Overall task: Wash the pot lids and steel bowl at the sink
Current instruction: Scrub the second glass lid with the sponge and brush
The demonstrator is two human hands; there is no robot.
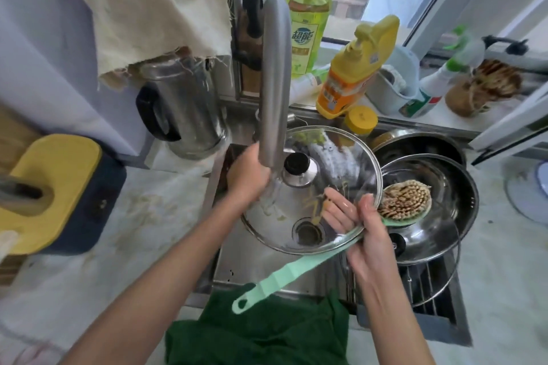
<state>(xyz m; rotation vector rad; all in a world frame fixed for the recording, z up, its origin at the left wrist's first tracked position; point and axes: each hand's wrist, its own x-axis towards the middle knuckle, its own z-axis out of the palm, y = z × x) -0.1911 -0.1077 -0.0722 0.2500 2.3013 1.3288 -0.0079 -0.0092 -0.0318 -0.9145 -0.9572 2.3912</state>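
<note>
Pot lid (310, 195), glass with a steel knob, is held tilted over the sink (261, 270) under the running tap (274, 83). The left hand (247, 176) grips its left rim. The right hand (367, 234) pinches its right rim together with the green brush (404, 201). The steel bowl (450, 187) sits just right of the lid.

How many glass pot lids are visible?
2. The left hand and right hand hold one round glass lid with a steel knob under the tap. Another glass lid with a black knob lies at the sink's right, partly under a steel bowl. More may be hidden.
</note>
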